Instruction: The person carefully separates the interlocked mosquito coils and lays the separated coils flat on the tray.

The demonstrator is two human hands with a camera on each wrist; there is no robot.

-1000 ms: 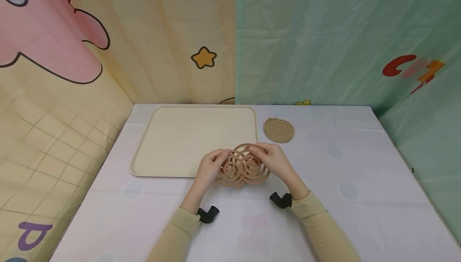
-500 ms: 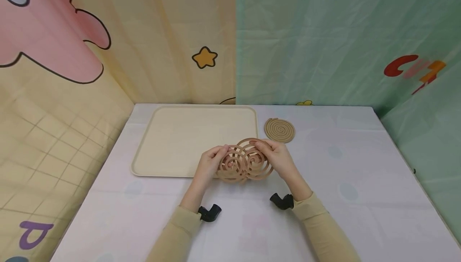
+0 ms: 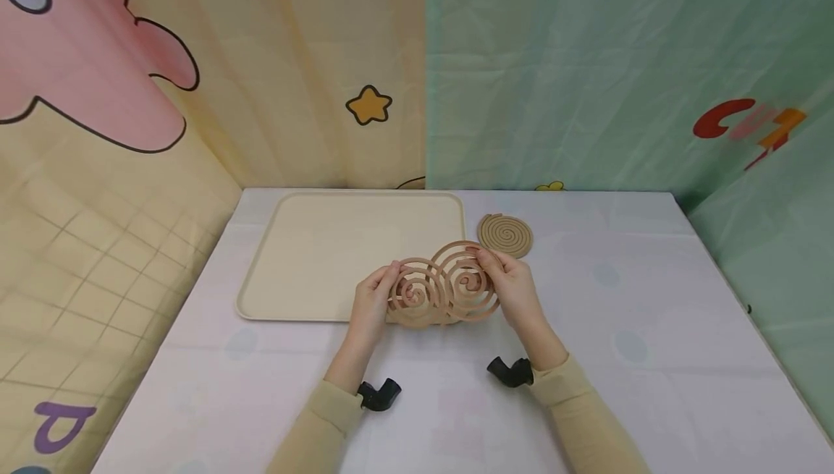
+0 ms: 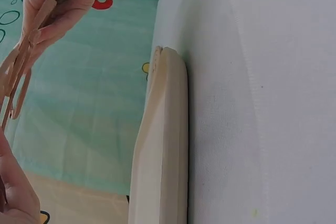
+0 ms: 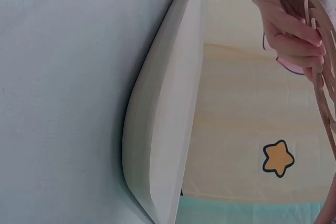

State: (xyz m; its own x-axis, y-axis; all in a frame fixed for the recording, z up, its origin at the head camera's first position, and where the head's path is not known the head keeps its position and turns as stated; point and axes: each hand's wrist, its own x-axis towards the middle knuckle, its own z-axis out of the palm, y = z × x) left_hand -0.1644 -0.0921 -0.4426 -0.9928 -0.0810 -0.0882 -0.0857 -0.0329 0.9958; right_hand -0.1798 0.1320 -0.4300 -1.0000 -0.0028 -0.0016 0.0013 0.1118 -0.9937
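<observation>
In the head view, two brown mosquito coils overlap, their rings crossing in the middle, held up over the front right corner of the tray. My left hand [image 3: 370, 307] pinches the outer ring of the left coil [image 3: 415, 296] between thumb and fingers. The right coil [image 3: 470, 282] is gripped at its upper right edge by my right hand [image 3: 515, 289]. From the left wrist view the coils [image 4: 22, 59] appear edge-on, raised well above the tabletop. Curled fingers of the left hand [image 5: 294, 30] show on the coils in the right wrist view.
A cream rectangular tray [image 3: 339, 242] lies at the back left of the white-covered table [image 3: 619, 401]. Just right of it rests a flat, tightly wound mosquito coil [image 3: 504, 236]. Black curved wrist pieces [image 3: 380, 394] sit at both cuffs. Printed curtains [image 3: 554, 61] close the back and sides.
My hands have moved apart, the left one leftward and the right one rightward and farther away. The two held coils have spread sideways and overlap less than before.
</observation>
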